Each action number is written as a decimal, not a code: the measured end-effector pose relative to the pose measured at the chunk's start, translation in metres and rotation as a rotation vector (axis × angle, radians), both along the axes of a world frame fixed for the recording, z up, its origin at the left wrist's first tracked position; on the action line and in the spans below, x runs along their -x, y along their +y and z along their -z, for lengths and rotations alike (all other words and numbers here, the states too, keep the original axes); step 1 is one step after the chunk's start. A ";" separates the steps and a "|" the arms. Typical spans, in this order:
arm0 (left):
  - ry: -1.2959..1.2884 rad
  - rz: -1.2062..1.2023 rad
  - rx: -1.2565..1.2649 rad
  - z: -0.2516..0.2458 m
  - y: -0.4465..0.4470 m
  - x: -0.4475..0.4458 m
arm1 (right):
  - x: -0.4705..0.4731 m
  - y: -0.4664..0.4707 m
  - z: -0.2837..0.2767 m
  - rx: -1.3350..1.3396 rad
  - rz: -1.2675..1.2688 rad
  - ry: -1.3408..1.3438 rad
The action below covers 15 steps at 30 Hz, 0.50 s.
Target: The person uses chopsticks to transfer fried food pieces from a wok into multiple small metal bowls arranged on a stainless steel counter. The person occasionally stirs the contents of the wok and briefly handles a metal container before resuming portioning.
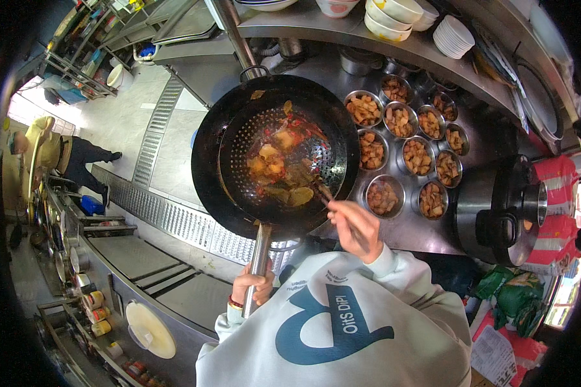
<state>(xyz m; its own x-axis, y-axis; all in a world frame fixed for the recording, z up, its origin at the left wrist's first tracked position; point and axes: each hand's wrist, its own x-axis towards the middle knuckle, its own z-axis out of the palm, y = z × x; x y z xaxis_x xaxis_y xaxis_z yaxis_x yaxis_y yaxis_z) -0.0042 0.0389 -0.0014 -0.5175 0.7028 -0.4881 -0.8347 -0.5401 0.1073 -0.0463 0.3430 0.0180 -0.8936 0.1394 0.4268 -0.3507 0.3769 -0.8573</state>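
Note:
My left hand (253,286) grips the steel handle (260,249) of a perforated black strainer (232,130), which sits inside a large black wok (206,159). Bay leaves (300,196), pale chunks of food (270,157) and red chili pieces (310,126) lie in the strainer, glistening with liquid. Chopsticks (325,191) are held in my right hand (356,226) at the strainer's lower right, their tips among the leaves. To the right of the wok stand several steel bowls (385,195) filled with browned chunks of food.
A tall black pot (484,213) stands right of the bowls. Above runs a steel shelf (314,30) with stacked white bowls (389,24) and small plates (454,37). At far left a person (60,150) stands by another counter. Floor grates (174,208) cross the tiles.

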 end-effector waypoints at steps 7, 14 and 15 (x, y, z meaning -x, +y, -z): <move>0.042 -0.002 0.000 -0.007 -0.003 -0.003 | 0.030 0.017 0.020 0.386 0.118 -0.258; 0.062 0.016 0.007 -0.010 -0.002 -0.003 | 0.028 0.021 0.031 0.257 0.119 -0.170; 0.057 0.016 -0.006 -0.010 -0.002 -0.003 | 0.028 0.021 0.031 0.249 0.120 -0.157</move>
<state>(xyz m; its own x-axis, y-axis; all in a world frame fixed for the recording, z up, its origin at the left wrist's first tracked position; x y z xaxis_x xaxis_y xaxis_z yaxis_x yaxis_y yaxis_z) -0.0011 0.0373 0.0087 -0.5334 0.7138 -0.4537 -0.8357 -0.5277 0.1522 -0.0742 0.3636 -0.0127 -0.9167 0.3302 0.2248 -0.1728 0.1795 -0.9685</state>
